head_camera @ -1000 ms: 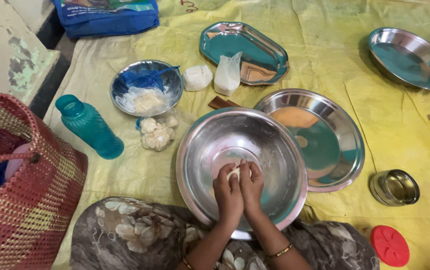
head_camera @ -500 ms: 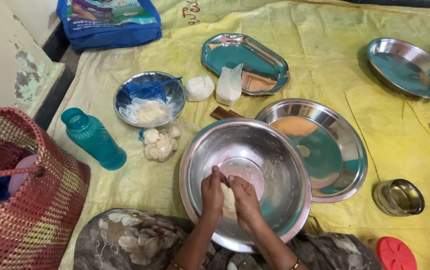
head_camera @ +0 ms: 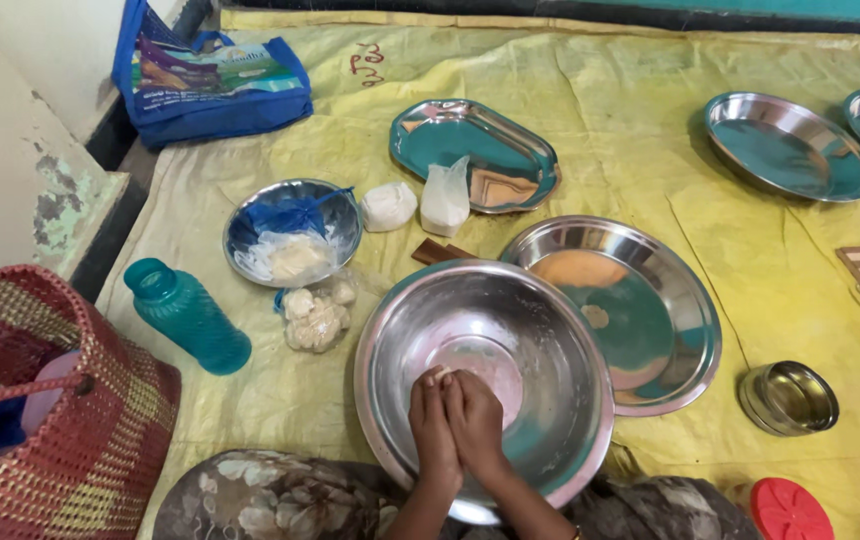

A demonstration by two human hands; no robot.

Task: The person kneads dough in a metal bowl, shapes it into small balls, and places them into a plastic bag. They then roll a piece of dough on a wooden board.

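My left hand point(head_camera: 431, 420) and my right hand point(head_camera: 475, 418) are pressed palm to palm over the near side of a large steel bowl point(head_camera: 390, 350). A small bit of pale dough point(head_camera: 442, 373) peeks out at the fingertips, squeezed between both palms. The bowl's bottom shows a thin floury film. Beside the bowl, to the right, lies a wide steel plate point(head_camera: 670, 300) that partly tucks under the bowl's rim.
A teal bottle point(head_camera: 187, 316) and a red woven basket point(head_camera: 45, 420) stand at left. A small steel bowl with a plastic bag point(head_camera: 293, 232), bagged white lumps point(head_camera: 316, 316), an oval tray point(head_camera: 475, 152), two far plates point(head_camera: 788, 145), a small tin point(head_camera: 788, 397) and a red lid point(head_camera: 788, 510) lie on the yellow sheet.
My hands slid apart and then back together, rolling the dough between the palms. The view shifted slightly upward.
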